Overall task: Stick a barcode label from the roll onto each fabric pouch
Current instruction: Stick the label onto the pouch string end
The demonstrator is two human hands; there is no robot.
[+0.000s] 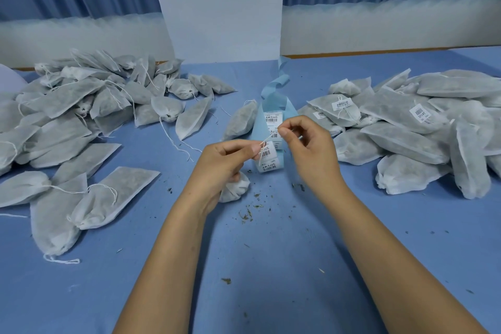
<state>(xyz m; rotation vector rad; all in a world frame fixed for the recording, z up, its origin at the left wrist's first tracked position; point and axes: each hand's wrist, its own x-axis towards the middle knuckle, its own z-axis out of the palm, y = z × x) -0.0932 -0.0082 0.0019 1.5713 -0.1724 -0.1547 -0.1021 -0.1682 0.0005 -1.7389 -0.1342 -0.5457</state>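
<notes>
Far left on the blue table (271, 257) there's a big heap of unlabeled pouches (81, 116). In the middle, the left hand (221, 163) is curled round a small pouch (235, 190) and also pinches its drawstring (267, 139). The right hand (306, 144) pinches the same string between thumb and fingertip, just above the label strip (269, 165) on its blue backing, and the labeled pouches (420, 122) are piled off to the right.
</notes>
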